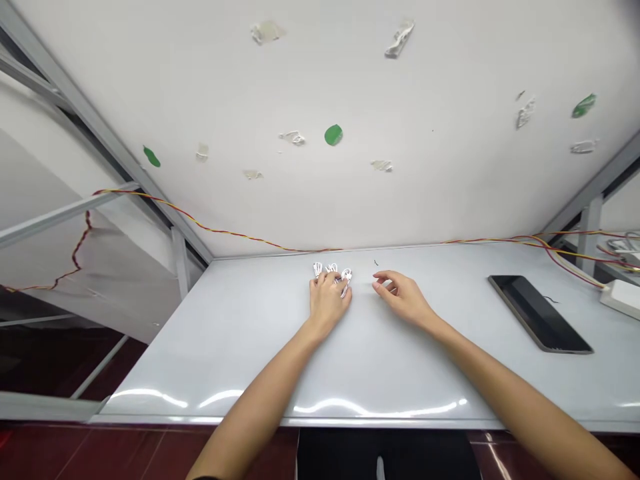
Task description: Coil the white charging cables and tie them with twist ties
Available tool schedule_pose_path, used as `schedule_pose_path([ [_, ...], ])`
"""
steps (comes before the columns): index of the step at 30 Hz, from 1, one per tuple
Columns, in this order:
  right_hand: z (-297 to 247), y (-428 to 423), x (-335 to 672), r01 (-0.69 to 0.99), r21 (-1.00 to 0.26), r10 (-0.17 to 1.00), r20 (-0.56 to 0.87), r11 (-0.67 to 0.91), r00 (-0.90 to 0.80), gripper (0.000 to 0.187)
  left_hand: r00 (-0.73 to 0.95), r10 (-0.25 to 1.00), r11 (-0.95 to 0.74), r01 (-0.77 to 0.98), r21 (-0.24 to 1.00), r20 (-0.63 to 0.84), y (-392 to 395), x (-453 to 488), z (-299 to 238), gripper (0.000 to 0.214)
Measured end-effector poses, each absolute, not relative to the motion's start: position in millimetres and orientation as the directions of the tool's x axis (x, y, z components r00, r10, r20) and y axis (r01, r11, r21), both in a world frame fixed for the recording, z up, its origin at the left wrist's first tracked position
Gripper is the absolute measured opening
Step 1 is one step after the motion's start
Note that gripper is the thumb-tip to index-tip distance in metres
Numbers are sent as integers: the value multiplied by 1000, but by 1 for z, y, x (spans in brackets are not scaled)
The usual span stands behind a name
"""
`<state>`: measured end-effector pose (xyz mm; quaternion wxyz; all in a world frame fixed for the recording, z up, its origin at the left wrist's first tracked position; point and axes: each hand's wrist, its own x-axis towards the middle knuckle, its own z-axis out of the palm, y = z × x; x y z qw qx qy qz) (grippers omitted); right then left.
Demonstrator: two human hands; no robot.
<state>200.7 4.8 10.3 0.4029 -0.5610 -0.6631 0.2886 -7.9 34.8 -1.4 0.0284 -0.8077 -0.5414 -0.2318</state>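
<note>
My left hand point(328, 298) lies on the white table point(240, 333) near its far edge, fingers curled over a small bundle of white cables point(334, 272) that pokes out beyond the fingertips. A little to the right, my right hand point(403, 295) rests on the table with its fingers bent inward, thumb and forefinger close together. Nothing shows clearly between them. A tiny dark speck point(376, 263) lies just beyond the right hand.
A black tablet point(539, 311) lies flat at the right. A white power strip point(621, 297) sits at the far right edge. Red and yellow twisted wires point(225, 231) run along the base of the white back panel point(350, 100). Metal frame bars point(100, 133) stand at the left.
</note>
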Motion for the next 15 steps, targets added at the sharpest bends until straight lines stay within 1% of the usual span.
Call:
schedule_pose_path([
  [9, 11, 5, 201, 520, -830, 977, 203, 204, -60, 34, 288, 878, -362, 922, 135, 382, 31, -8, 4, 24],
  [15, 13, 4, 201, 532, -824, 979, 194, 194, -58, 31, 279, 890, -344, 930, 131, 360, 31, -12, 6, 25],
])
